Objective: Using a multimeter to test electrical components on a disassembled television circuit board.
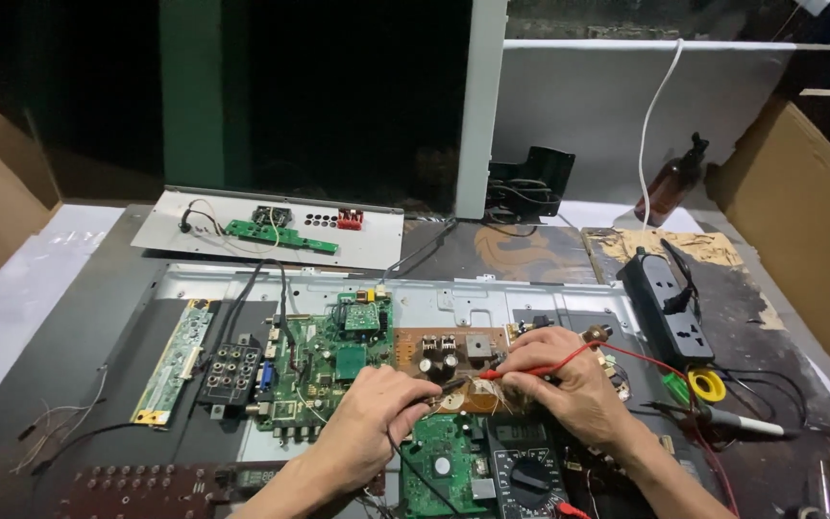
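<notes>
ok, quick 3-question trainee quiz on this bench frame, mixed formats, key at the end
1. True or false: the right hand holds a red probe against the brown circuit board.
2. Multiple choice: what lies at the bottom edge, just below both hands? A) a multimeter B) a spray bottle C) a roll of yellow tape
3. Fill in: the left hand holds the ____ probe, with its lead running down toward the meter.

Key: 1 true; 2 A; 3 black
</notes>
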